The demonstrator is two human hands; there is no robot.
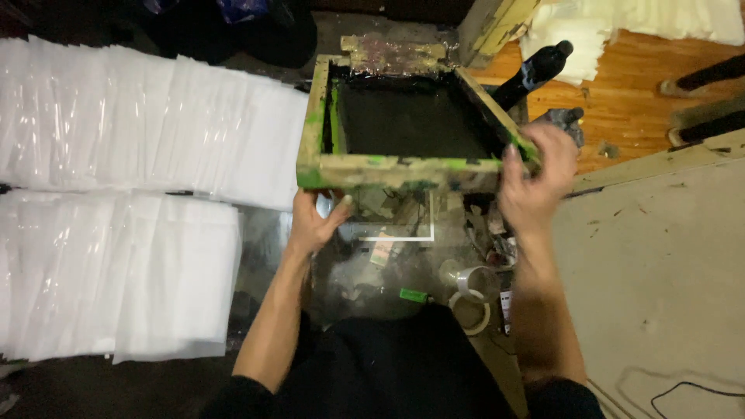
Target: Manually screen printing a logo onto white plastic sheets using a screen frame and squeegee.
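A wooden screen-printing frame (388, 169) with green paint stains and a dark mesh is tilted up in front of me. My right hand (535, 182) grips its front right corner. My left hand (314, 221) reaches under the frame's front left corner, fingers spread over a clear sheet (396, 225) with white border lines lying on the dark work surface; whether it touches the frame is hidden. A black squeegee handle (535, 71) sticks up behind the frame's right side.
Two large fanned stacks of white translucent bags (147, 124) (116, 271) fill the left. Tape rolls (473, 299) and a green marker (414, 295) lie near my body. A beige board (660, 264) lies right; more white sheets (621, 19) on the wooden floor behind.
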